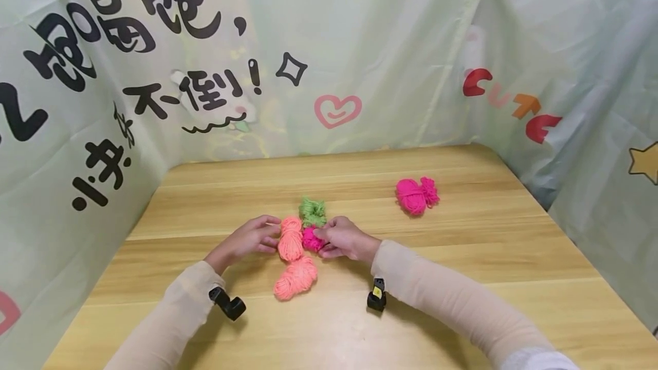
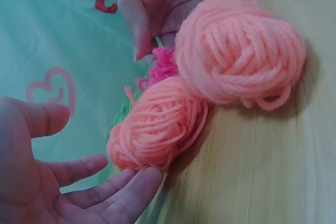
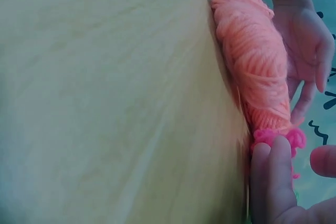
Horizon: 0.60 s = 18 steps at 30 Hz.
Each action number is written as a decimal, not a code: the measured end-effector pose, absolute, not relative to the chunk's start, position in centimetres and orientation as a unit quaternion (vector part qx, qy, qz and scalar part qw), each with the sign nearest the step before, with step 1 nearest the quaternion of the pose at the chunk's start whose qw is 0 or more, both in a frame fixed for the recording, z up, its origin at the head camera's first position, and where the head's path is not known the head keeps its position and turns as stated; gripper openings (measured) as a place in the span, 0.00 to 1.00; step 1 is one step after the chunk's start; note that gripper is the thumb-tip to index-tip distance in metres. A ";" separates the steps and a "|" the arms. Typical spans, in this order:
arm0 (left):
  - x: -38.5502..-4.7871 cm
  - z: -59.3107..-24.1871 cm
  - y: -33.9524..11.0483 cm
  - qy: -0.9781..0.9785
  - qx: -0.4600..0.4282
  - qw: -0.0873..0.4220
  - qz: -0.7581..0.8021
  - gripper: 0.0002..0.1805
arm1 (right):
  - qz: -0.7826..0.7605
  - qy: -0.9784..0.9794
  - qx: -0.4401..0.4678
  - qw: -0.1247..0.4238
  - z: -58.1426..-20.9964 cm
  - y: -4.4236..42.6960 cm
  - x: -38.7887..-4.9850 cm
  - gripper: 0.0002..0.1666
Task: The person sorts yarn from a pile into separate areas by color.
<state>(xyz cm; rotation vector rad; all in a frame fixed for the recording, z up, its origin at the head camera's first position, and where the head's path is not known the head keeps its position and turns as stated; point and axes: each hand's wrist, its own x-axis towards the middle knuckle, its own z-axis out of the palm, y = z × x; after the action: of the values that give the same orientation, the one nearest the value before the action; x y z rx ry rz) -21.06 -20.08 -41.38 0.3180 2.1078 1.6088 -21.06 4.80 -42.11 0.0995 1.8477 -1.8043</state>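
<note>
My left hand has its fingers spread beside a salmon-pink yarn bundle; in the left wrist view, fingertips touch that bundle's lower end. From the other side, my right hand reaches to a small magenta yarn bundle set against the salmon one. Its fingertips rest on the magenta yarn in the right wrist view, with the thumb standing apart. A green yarn bundle lies just behind the magenta one. Nearer to me is a second salmon-pink bundle, touching the first one's end.
Another magenta yarn bundle lies apart at the back right of the wooden table. Printed cloth hangs behind the table and along its sides. Each wrist carries a small black camera.
</note>
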 end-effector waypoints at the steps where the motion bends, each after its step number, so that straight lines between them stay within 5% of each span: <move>1: -21.0 -41.3 -20.0 0.767 0.116 0.234 0.586 0.26 | -0.672 0.688 0.039 0.271 -42.2 4.7 -21.0 0.11; 18: -20.9 -41.3 -19.4 0.767 0.121 0.238 0.583 0.25 | -0.680 0.688 0.030 0.251 -42.3 3.7 -20.6 0.17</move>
<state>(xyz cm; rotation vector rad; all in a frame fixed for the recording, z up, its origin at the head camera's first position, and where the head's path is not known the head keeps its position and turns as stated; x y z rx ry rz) -20.94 -19.41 -41.30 0.3319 2.1014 1.5969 -20.55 3.74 -42.32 0.0807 1.8738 -1.8507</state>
